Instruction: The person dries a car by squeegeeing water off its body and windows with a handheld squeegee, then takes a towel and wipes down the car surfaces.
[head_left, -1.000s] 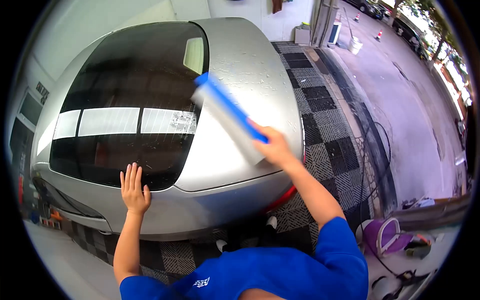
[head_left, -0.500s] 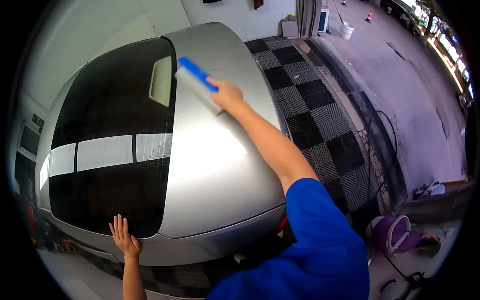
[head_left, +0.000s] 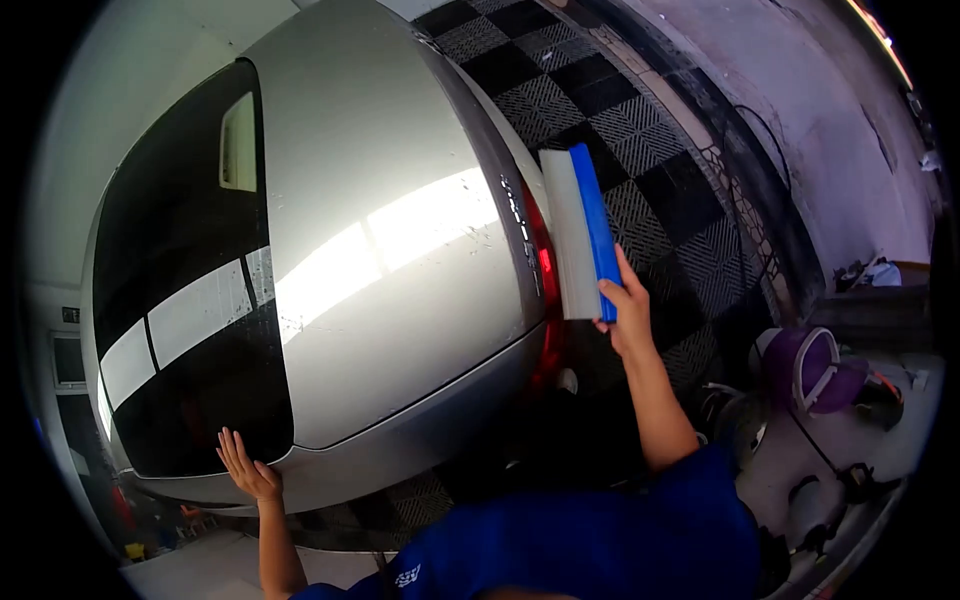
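My right hand grips the lower end of a squeegee's blue handle. The squeegee has a wide, pale, translucent blade and is held in the air just past the rear edge of the silver car, beside the red tail light. My left hand lies with fingers stretched at the lower edge of the dark rear window. Small water drops dot the car's silver trunk lid, and bright light reflects off it.
Black and grey checkered floor tiles run behind the car. At the right stands a purple bucket, with a dark hose near it. A raised stone-patterned edge borders the tiles.
My right hand has swept the squeegee off the trunk lid, past the car's rear edge, and turned it more upright. The left hand stays by the window. My view has shifted toward the car's rear.
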